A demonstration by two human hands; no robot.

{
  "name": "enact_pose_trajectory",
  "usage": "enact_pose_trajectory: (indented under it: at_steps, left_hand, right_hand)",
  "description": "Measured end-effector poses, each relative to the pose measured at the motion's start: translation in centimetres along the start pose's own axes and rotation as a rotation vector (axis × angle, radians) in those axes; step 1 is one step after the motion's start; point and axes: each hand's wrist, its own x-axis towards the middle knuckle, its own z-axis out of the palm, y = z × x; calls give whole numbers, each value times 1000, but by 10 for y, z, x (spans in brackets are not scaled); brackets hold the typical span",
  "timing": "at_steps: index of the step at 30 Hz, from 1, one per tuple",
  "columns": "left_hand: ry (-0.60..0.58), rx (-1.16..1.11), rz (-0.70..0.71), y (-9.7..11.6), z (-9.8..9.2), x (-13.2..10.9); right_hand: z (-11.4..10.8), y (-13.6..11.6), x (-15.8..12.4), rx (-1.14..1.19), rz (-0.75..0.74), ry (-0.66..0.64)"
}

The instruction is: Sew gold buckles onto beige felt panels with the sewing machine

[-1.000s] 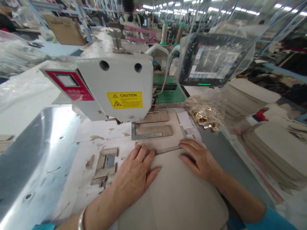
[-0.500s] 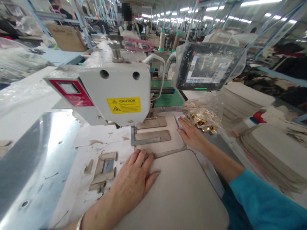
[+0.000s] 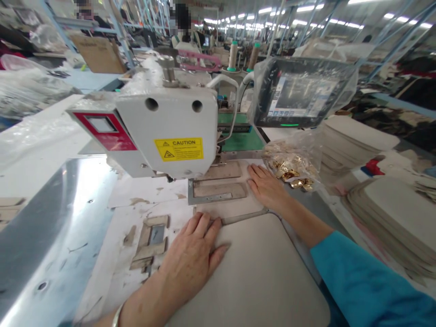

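Observation:
My left hand [image 3: 195,253] lies flat, fingers spread, on a large beige panel [image 3: 259,277] at the near edge of the sewing machine's bed. My right hand [image 3: 267,186] reaches further in, also flat and open, resting on the beige material beside a metal clamp frame [image 3: 218,190] under the white machine head [image 3: 166,131]. Just right of that hand lies a clear bag of gold metal pieces [image 3: 293,168]. Neither hand holds anything.
A plastic-wrapped touchscreen [image 3: 299,93] stands at the back right. Stacks of beige panels [image 3: 384,213] fill the right side. A shiny metal plate [image 3: 51,227] covers the left of the table, with taped cardboard templates [image 3: 150,240] beside my left hand. Other people work far behind.
My right hand left the panel's near edge, reached toward the bag of gold pieces, then settled flat beside the clamp frame. My left hand stayed in place.

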Motion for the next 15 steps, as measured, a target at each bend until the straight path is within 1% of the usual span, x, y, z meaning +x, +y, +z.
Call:
enact_pose_trajectory:
  at_steps: [5,7,9,11,12,14,15]
  left_hand:
    - [-1,-9,0,-1,0,0]
    - [4,-10,5,-1,1,-1]
    - [20,-6,5,-2,2,-1]
    - [35,-2,5,-1,2,-2]
    - [40,1,7,-1,2,-3]
    - [36,7,14,0,2,-2]
    - [30,8,16,0,1,-2]
  right_hand:
    - [0,-4,2,-9,9,6]
    - [-2,-6,-2,5,11,7]
    - [-6,-3,-10,63,-22,26]
    - [-11,9,-22,165,-53,93]
    - [-15,19,-28,214,-41,144]
    - [-21,45,-37,261,48,253]
    - [-25,58,-39,252,84,287]
